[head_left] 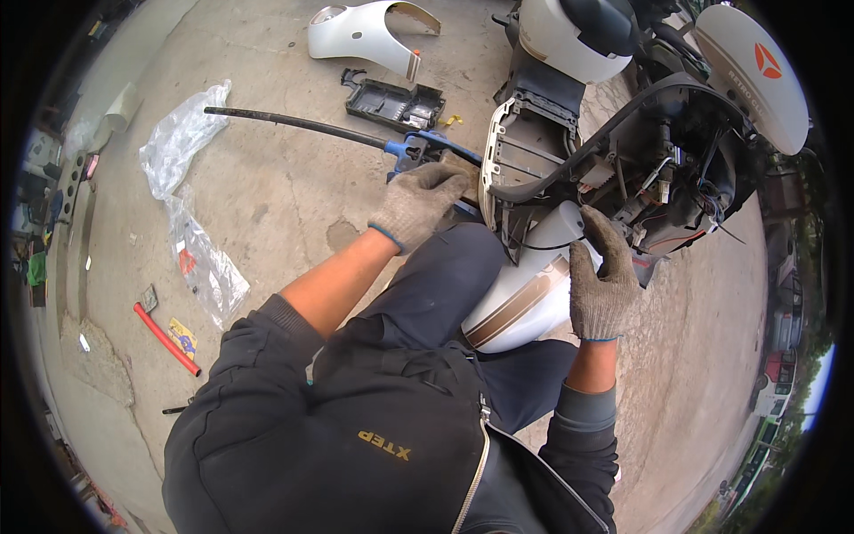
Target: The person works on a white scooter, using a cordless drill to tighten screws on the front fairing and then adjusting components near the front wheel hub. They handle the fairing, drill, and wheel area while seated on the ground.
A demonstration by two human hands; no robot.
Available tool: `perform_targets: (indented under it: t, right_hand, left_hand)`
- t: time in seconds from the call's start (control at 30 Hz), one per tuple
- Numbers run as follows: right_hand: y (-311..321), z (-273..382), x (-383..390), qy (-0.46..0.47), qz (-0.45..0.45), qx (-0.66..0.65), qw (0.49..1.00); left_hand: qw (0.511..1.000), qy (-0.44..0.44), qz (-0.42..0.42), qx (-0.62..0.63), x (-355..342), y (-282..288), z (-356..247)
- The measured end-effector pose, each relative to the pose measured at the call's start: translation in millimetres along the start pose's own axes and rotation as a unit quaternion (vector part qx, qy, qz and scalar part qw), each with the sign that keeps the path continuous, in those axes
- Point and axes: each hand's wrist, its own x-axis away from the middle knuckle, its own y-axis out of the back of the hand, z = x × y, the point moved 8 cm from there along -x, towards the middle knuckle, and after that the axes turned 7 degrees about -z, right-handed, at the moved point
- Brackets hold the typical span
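Could snag cable (pixel 551 247) by brushing it, with left hand (pixel 421 203) gripping tool (pixel 411 151) at twelve o'clock, right hand (pixel 607 283) open at three.

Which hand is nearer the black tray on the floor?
Left. The left hand is below the black tray in the picture; the right hand is farther, down to the right, by the white striped panel.

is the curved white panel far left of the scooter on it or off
Off: the curved white panel lies on the concrete floor, with a gap between it and the scooter.
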Motion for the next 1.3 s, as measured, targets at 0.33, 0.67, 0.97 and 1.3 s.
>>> perform_targets:
  t: [0.33,0.67,0.97,1.3]
  right_hand:
    - [14.8,-68.4,5.7,-0.025,-0.065,0.348,0.935]
    - [-12.4,-125.3,18.5,-0.217,-0.139,0.309,0.915]
    - [-5.5,-146.7,4.4,-0.263,-0.303,0.086,0.912]
    - [0.5,-206.9,38.5,-0.330,-0.327,0.300,0.833]
  left_hand:
    - [0.718,0.381,-0.548,0.195,194.8,450.2,489.4]
    - [0.740,0.506,-0.375,-0.236,134.9,349.0,426.6]
    - [0.820,0.253,-0.233,-0.457,-161.0,265.0,250.5]
    - [0.750,0.094,-0.057,-0.653,-420.9,231.2,248.2]
